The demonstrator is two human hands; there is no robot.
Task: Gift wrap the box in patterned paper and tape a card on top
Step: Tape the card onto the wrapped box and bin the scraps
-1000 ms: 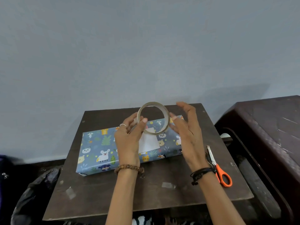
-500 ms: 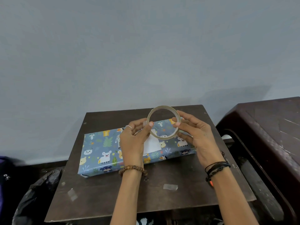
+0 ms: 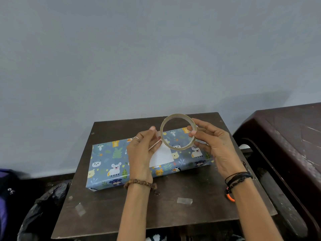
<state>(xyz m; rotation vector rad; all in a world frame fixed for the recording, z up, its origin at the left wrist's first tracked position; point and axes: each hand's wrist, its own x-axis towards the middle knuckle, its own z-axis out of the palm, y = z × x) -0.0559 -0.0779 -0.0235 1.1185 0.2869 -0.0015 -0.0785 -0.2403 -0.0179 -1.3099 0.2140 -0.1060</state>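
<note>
A box wrapped in blue animal-patterned paper (image 3: 111,164) lies across the dark wooden table (image 3: 173,214). A white card (image 3: 162,156) rests on its top, partly hidden by my left hand. Above the box I hold a thin ring of clear tape (image 3: 165,126). My right hand (image 3: 213,146) grips the ring's right side between thumb and fingers. My left hand (image 3: 142,152) pinches a short strip of tape at the ring's left edge.
Two small pieces of tape (image 3: 184,200) are stuck to the table's front area. Orange scissor handles (image 3: 230,198) peek out behind my right wrist. A dark brown table (image 3: 286,136) stands at the right, a black bag (image 3: 46,206) at the lower left.
My right hand closed on the tape ring, covering the scissors. The ring rose a little and shifted right. My left hand moved from holding the ring to pinching the tape end.
</note>
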